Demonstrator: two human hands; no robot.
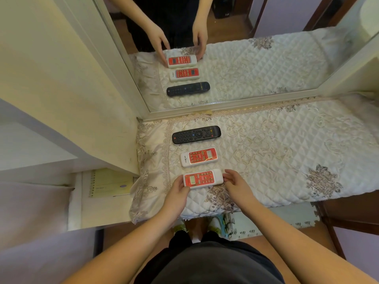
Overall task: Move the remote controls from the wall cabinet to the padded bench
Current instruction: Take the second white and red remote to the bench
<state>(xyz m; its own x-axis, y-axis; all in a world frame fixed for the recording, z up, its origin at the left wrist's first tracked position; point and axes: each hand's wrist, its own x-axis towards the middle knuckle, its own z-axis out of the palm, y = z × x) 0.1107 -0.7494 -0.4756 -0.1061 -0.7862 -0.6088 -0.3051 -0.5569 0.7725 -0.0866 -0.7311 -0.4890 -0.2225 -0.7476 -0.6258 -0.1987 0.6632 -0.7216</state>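
Hands, left (pixel 178 188) and right (pixel 235 182), gripping slim red-faced remote (pixel 202 178) on quilted bench (pixel 287 160).

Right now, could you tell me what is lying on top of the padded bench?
Three remotes in a row: a black remote nearest the mirror, a red-and-white remote, then another red remote held at its ends by the left hand and right hand. The padded bench beneath them is hidden.
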